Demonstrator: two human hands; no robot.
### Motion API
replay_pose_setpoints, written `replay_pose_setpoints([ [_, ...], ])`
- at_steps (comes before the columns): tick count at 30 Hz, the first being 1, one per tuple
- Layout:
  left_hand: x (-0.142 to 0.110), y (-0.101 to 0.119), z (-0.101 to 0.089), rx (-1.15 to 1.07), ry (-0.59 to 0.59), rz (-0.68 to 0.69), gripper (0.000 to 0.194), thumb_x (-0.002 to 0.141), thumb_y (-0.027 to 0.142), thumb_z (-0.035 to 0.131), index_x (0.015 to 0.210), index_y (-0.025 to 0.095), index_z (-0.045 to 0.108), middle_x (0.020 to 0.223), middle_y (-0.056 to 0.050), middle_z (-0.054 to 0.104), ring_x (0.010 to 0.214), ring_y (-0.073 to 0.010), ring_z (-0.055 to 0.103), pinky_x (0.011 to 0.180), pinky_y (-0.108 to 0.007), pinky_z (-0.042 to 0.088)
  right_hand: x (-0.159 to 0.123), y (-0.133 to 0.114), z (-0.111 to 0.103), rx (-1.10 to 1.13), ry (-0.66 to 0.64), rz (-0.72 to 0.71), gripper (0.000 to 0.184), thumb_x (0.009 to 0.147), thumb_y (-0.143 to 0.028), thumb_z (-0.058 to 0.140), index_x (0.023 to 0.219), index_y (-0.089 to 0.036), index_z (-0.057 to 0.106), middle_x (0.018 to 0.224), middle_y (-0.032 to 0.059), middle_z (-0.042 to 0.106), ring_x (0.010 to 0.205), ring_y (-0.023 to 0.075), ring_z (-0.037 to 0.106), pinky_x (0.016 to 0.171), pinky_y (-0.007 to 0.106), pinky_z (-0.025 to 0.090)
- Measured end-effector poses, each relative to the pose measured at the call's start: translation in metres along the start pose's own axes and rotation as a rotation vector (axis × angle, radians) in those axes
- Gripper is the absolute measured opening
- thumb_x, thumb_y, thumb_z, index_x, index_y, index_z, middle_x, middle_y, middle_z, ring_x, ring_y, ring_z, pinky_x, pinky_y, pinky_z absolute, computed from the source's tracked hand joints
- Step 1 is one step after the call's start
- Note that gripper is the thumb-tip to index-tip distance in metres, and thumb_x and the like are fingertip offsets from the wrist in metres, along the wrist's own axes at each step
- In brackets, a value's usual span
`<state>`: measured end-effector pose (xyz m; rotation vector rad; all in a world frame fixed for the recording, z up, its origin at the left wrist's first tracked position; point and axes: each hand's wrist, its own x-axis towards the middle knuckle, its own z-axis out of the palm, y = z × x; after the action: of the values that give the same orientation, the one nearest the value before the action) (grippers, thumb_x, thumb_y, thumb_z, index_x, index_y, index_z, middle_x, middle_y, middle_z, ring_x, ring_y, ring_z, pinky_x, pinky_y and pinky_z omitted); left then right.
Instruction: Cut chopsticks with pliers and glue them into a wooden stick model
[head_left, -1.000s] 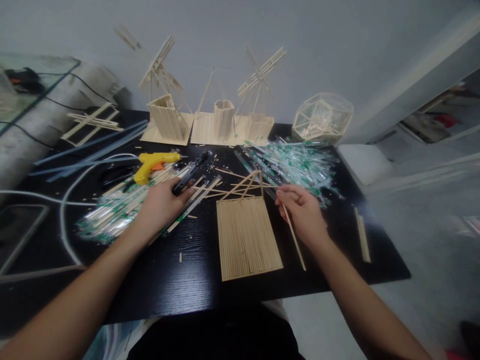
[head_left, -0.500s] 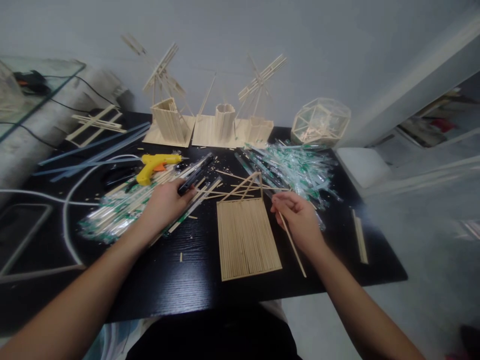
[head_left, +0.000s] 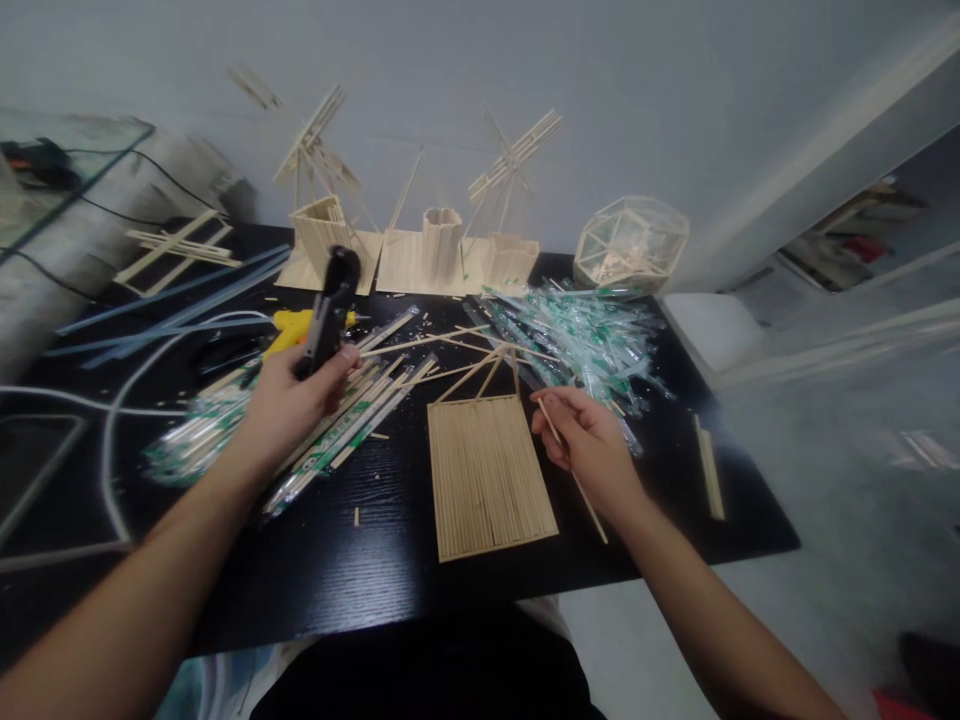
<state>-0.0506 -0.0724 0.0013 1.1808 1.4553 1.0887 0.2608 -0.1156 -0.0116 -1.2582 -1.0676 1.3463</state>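
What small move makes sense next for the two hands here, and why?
Probably bring the black elongated tool to the thin pale wooden stick: the left hand grips the tool well away from it, while the right hand holds the stick near one end.

At six o'clock a plain black garment covers the person's body, its folds lost in shadow. Both forearms are bare, at eight and four o'clock, as are the left hand and right hand, slim-fingered.

Dim, greyish light, with pale glare on the dark counter; soft focus throughout, the outer edges stretched and smeary
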Motion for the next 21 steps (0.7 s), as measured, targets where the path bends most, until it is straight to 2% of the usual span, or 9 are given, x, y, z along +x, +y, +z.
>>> replay_pose_setpoints([
  [3,-0.003,0.005,0.002,-0.323,-0.011,-0.056,0.029,0.087,0.037,0.073,0.077,0.017,0.055,0.054,0.009,0.033,0.048,-0.0063,0.029,0.045,-0.024,0.022,-0.002,-0.001,0.002,0.0,-0.007,0.011,0.028,0.089,-0.045,0.073,0.096,-0.018,0.071,0.07,-0.0019,0.064,0.042,0.0038,0.037,0.036,0.016,0.025],
  [8,-0.006,0.016,0.002,-0.528,-0.006,-0.114,0.031,0.09,0.026,0.066,0.066,0.017,0.049,0.054,0.007,0.03,0.049,-0.0064,0.028,0.041,-0.021,0.024,-0.004,-0.004,0.005,0.007,-0.036,0.01,0.024,0.088,-0.042,0.074,0.095,-0.018,0.072,0.069,-0.0018,0.063,0.043,0.0041,0.04,0.037,0.017,0.025],
  [12,-0.006,0.017,0.001,-0.565,-0.095,-0.162,0.039,0.089,0.027,0.063,0.059,0.018,0.041,0.053,0.006,0.027,0.047,-0.006,0.025,0.038,-0.018,0.025,-0.007,-0.01,0.011,0.034,-0.059,0.02,0.021,0.085,-0.037,0.078,0.095,-0.019,0.074,0.069,-0.0016,0.063,0.047,0.0053,0.043,0.04,0.018,0.029],
  [16,-0.009,0.013,0.001,-0.579,-0.219,-0.194,0.037,0.084,0.031,0.07,0.063,0.018,0.044,0.052,0.008,0.025,0.044,-0.0046,0.021,0.036,-0.016,0.023,-0.012,-0.019,0.02,0.089,-0.088,0.011,0.019,0.083,-0.034,0.079,0.094,-0.02,0.073,0.07,-0.0017,0.063,0.051,0.0067,0.047,0.041,0.018,0.034],
  [21,-0.018,0.006,0.005,-0.537,-0.388,-0.193,0.039,0.081,0.036,0.078,0.067,0.018,0.045,0.051,0.008,0.03,0.044,-0.0044,0.025,0.038,-0.015,0.022,-0.017,-0.035,0.033,0.153,-0.123,-0.071,0.014,0.088,-0.031,0.076,0.099,-0.023,0.072,0.075,-0.0023,0.063,0.053,0.0063,0.047,0.041,0.017,0.035],
])
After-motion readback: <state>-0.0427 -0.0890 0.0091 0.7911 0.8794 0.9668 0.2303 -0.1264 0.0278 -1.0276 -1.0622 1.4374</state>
